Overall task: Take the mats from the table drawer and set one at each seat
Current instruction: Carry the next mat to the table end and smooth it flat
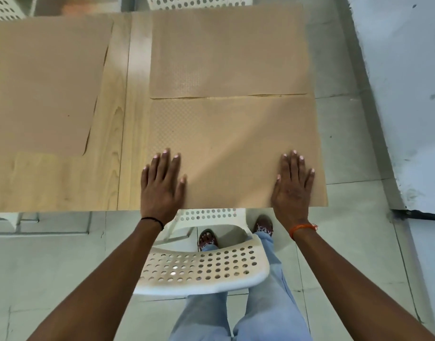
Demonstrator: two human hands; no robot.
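Pale tiled floor [347, 242] surrounds a light wooden worktop [64, 183] bearing three tan mats. Nearest mat [236, 148] lies at the front edge above a white perforated chair [204, 269]; left hand [161, 183] and right hand [294, 185] press it flat, each grip released, fingers straight.

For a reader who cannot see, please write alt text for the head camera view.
A person presses both flat hands, left hand and right hand, on the near mat at the wooden table edge. A far mat and a left mat also lie there. A white chair stands below.
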